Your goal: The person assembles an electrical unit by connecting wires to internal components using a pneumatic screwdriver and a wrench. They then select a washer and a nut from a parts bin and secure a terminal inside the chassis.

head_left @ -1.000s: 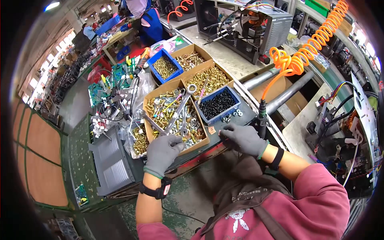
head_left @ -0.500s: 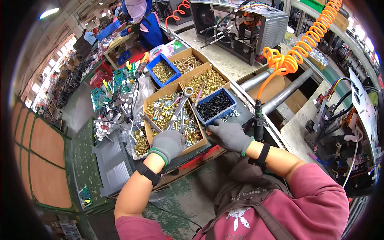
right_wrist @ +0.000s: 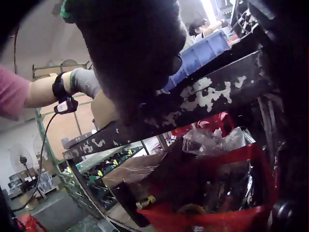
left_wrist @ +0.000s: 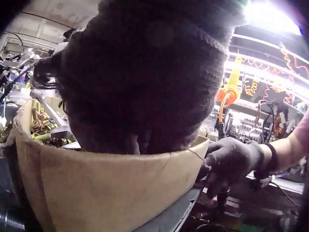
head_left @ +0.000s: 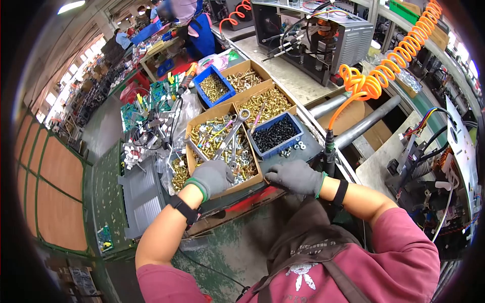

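My left hand (head_left: 213,178), in a grey knit glove, reaches over the front wall of a cardboard box (left_wrist: 111,186) filled with mixed screws, nuts and washers (head_left: 244,164). Its fingertips are hidden among this hardware, so I cannot tell what they grip. A combination spanner (head_left: 230,134) lies across the box, its lower end beside this hand. My right hand (head_left: 297,177), gloved alike, is at the table's front edge, fingers pointing left toward the box corner. Just behind it sits a blue bin (head_left: 268,150) of black screws (head_left: 275,135). Its fingertips are largely hidden from above.
Brass-coloured screws (head_left: 267,107) fill a neighbouring carton, with a smaller blue bin (head_left: 222,94) behind. Loose washers (head_left: 299,145) lie by the black screws. An orange coiled hose (head_left: 399,58) hangs at right. Below the table edge stands a red crate (right_wrist: 207,220). Cables and circuit boards cover the left side.
My left hand has turned at the wrist and moved further into the box of mixed hardware. The right hand shifted left to the blue bin's front, then back toward the table edge.
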The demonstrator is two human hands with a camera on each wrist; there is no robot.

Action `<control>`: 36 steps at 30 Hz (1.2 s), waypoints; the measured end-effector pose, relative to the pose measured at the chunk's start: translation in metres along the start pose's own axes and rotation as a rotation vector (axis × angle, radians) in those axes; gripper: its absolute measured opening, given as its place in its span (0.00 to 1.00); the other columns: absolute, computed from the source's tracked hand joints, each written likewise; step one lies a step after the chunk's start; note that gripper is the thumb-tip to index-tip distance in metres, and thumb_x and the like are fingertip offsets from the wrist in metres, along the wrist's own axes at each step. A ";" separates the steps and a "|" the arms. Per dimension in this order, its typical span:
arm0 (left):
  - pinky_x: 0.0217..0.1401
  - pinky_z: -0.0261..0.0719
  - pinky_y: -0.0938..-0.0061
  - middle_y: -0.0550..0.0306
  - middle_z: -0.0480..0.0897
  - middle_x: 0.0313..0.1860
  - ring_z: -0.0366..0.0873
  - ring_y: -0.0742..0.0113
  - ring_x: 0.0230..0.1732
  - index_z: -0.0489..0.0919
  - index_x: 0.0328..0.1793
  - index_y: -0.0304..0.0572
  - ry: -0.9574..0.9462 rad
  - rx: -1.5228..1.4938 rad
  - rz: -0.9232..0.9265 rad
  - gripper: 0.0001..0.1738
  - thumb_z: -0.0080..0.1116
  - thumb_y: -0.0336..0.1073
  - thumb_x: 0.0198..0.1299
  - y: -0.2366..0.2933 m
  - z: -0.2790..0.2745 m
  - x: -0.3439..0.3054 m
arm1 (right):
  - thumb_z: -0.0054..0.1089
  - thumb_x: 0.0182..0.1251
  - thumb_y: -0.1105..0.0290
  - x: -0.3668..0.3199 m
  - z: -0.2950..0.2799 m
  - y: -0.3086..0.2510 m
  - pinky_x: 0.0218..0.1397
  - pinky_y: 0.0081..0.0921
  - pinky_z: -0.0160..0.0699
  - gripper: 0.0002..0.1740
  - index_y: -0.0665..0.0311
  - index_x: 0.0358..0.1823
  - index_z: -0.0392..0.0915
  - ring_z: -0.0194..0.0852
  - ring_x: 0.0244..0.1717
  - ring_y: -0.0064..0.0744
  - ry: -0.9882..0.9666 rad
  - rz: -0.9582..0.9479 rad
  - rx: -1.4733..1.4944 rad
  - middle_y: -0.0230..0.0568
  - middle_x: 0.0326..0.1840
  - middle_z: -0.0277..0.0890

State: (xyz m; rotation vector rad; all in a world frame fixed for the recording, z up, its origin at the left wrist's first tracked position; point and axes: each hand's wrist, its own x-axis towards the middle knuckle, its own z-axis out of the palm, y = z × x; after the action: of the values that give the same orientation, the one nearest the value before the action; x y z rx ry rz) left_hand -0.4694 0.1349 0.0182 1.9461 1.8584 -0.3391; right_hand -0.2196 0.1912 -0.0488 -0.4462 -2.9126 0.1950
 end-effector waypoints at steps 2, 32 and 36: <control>0.47 0.79 0.66 0.54 0.85 0.38 0.83 0.55 0.40 0.87 0.39 0.55 0.014 0.030 0.015 0.13 0.60 0.38 0.47 -0.004 0.003 0.006 | 0.54 0.56 0.70 0.001 -0.002 -0.004 0.33 0.38 0.79 0.12 0.58 0.43 0.73 0.79 0.37 0.44 -0.014 -0.001 -0.031 0.42 0.37 0.73; 0.53 0.77 0.65 0.47 0.84 0.46 0.81 0.54 0.51 0.84 0.46 0.43 0.335 0.048 -0.450 0.28 0.62 0.57 0.47 -0.054 -0.058 0.119 | 0.61 0.59 0.66 -0.068 -0.037 -0.048 0.29 0.33 0.74 0.09 0.53 0.41 0.76 0.77 0.29 0.40 0.384 0.173 0.529 0.36 0.29 0.76; 0.52 0.77 0.66 0.44 0.83 0.47 0.82 0.50 0.48 0.83 0.46 0.35 0.159 -0.133 -0.429 0.32 0.66 0.56 0.43 -0.057 -0.070 0.119 | 0.64 0.57 0.69 -0.107 -0.032 -0.051 0.30 0.29 0.75 0.10 0.54 0.41 0.78 0.78 0.29 0.38 0.431 0.345 0.576 0.36 0.31 0.78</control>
State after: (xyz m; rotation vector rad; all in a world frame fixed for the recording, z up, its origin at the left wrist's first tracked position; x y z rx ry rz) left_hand -0.5251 0.2733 0.0180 1.5147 2.3367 -0.1834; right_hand -0.1271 0.1130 -0.0269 -0.7630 -2.2079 0.8395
